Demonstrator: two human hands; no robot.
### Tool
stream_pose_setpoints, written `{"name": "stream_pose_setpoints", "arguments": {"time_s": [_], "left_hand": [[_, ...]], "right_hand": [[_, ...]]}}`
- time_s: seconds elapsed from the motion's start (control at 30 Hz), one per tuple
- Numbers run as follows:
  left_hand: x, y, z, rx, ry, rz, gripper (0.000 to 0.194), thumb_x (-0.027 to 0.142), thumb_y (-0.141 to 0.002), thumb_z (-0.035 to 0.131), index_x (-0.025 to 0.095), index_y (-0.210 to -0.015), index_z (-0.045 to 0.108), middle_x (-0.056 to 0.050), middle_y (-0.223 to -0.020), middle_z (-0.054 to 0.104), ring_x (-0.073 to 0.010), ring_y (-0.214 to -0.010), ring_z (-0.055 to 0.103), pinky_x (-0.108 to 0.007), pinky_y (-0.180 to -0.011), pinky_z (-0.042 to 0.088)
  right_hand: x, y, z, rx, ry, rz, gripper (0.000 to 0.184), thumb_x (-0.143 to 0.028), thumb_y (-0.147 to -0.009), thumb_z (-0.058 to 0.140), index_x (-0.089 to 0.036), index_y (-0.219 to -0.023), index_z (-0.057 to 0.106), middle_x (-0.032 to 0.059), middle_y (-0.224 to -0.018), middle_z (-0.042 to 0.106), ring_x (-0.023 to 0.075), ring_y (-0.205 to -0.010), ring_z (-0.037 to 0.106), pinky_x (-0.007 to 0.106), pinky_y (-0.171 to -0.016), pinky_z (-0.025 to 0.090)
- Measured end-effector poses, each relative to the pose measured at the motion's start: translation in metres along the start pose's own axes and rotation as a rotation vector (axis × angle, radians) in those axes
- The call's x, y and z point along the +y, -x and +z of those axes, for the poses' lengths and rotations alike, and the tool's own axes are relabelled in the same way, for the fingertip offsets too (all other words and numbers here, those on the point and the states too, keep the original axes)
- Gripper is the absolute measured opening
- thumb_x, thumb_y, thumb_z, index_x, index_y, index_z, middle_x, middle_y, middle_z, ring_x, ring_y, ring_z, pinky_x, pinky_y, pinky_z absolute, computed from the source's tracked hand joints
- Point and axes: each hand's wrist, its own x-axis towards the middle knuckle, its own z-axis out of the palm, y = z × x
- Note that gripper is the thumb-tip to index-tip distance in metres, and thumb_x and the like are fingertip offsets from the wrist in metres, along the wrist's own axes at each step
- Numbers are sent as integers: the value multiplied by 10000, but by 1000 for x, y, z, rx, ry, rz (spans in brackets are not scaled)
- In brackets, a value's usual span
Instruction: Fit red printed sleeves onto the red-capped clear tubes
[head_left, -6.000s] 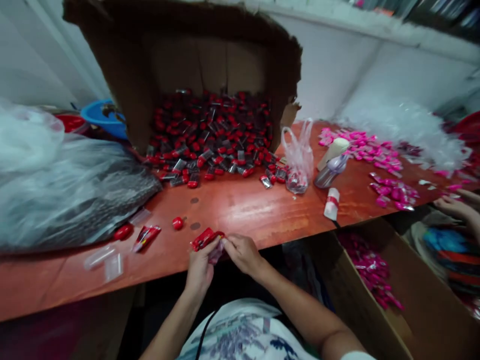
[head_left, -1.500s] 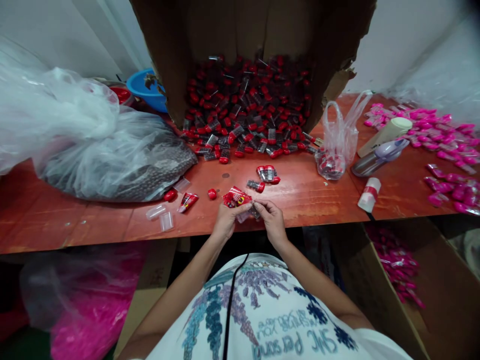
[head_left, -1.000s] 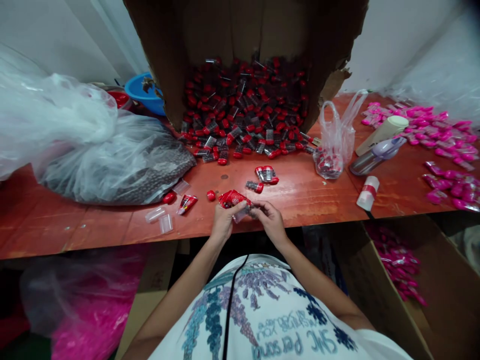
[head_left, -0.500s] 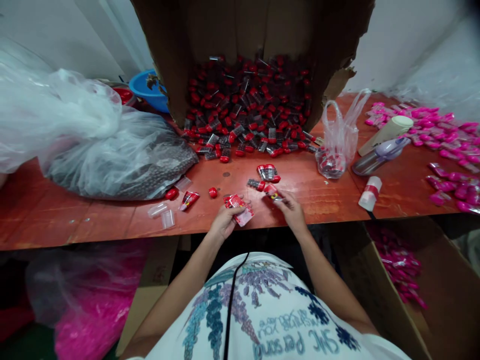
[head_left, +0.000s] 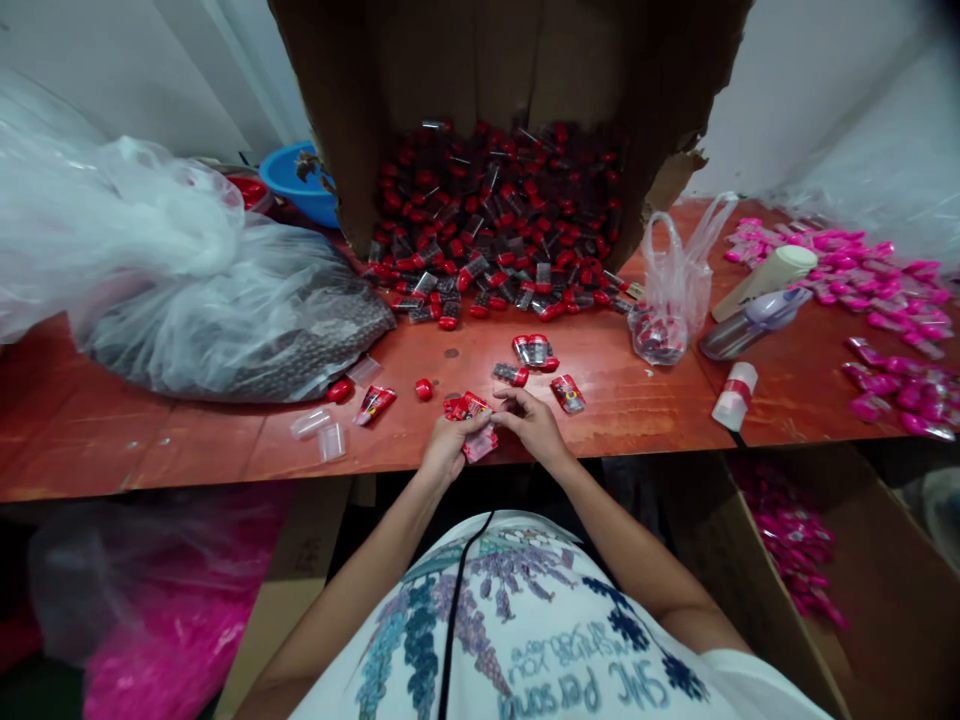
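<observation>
The left hand [head_left: 446, 448] is holding red packets [head_left: 481, 446] over the table [head_left: 416, 350]. The right hand [head_left: 534, 426] is pinching narrow at their right side; I can't tell if it's gripping 1.

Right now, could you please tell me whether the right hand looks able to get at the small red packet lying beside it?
Probably yes: the small red packet lies on the table close beside the right hand, with nothing visible between them.

Glossy plastic-looking red packets [head_left: 460, 405], smooth, shiny wood-look table [head_left: 225, 440], rough-edged matt cardboard box [head_left: 686, 85].
</observation>
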Motion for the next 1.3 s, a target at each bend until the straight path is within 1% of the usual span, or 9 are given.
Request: {"name": "stream_pose_setpoints", "arguments": {"time_s": [0.23,0.3,0.4,0.47,0.57,0.67,0.77,0.97,1.3], "left_hand": [[10,-1,-16,85,69,102,244,49,-507,796,86,-725,691,-64,-691,715,-167,-613,668,-270,-648,550],[10,-6,-17,127,96,112,219,22,-526,776,92,-712,682,-50,-662,706,-161,-591,664,-260,-619,551],[10,-12,-17,157,157,76,142,28,-604,740,102,-705,673,-38,-642,697,-143,-566,656,-232,-576,543],[11,-15,-14,161,211,38,87,33,-666,701,107,-697,668,-35,-637,692,-127,-556,651,-213,-571,539],[15,-15,-10,175,271,-6,88,32,-730,653,108,-687,660,-37,-631,686,-114,-546,645,-197,-576,535],[19,-14,-9,182,293,-5,87,26,-735,653,104,-696,656,-42,-640,688,-118,-554,649,-204,-585,540],[21,-14,-11,176,292,27,77,26,-728,660,101,-714,660,-40,-652,693,-121,-568,656,-209,-596,545],[20,-14,-10,159,250,100,95,49,-670,718,119,-696,659,-16,-632,684,-112,-541,645,-202,-596,536],[17,-11,-3,124,199,203,200,101,-554,802,133,-682,652,-8,-646,685,-129,-572,643,-247,-624,533]], "right_hand": [[-2,-15,-5,-103,230,-118,246,-275,-825,551,-212,-1046,641,20,-939,667,155,-864,611,275,-792,473],[-5,-26,-9,-35,432,-135,257,-309,-888,479,-211,-1066,636,52,-1041,671,176,-952,612,289,-839,452],[-10,-44,-13,87,874,1,346,-432,-918,438,-224,-1137,607,96,-1006,684,235,-959,618,335,-818,438],[-12,-51,-11,62,1103,85,425,-528,-893,440,-232,-1156,595,110,-924,684,263,-899,625,349,-766,436],[-10,-47,-3,1,1219,35,464,-577,-884,406,-247,-1142,606,136,-1002,635,263,-889,606,335,-723,430],[-1,-34,-1,-2,1146,-78,375,-498,-893,450,-249,-1099,641,142,-1088,563,253,-922,576,330,-735,440],[8,-22,-7,5,881,-159,262,-313,-873,526,-246,-1094,650,100,-1064,547,219,-957,563,331,-835,448],[-2,8,-7,87,282,-175,485,-225,-795,601,-266,-1266,488,51,-1138,552,165,-905,577,292,-797,500],[-17,24,-1,80,316,-231,480,-150,-797,569,-284,-1256,525,54,-1123,556,193,-1025,551,341,-895,478]]}}
